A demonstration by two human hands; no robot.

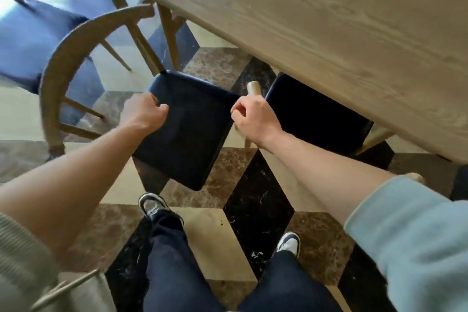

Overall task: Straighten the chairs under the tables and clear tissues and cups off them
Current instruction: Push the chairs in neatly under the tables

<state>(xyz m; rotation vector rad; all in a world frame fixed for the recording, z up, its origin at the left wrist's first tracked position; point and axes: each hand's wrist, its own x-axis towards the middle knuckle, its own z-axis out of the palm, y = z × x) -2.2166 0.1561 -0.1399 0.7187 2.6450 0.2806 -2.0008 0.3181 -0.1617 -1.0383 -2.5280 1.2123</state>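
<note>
Chairs with dark padded seats and pale wooden frames stand along a long wooden bench (329, 20) on a patterned marble floor (258, 200). The nearest chair (184, 129) is pulled out and twisted at an angle, its curved wooden backrest (65, 58) swung off to the left. The left hand (144, 111) grips the seat's near-left edge, fingers curled over the cushion. The right hand (253, 119) is clenched around a wooden post end (253, 88) between this seat and the neighbouring chair (316, 116), which is tucked partly under the bench; whose post it is cannot be told. The chair looks rigid and moderately heavy, so the frame or seat rim gives the firmest hold. No tissues or cups can be made out on the blurred bench top.
</note>
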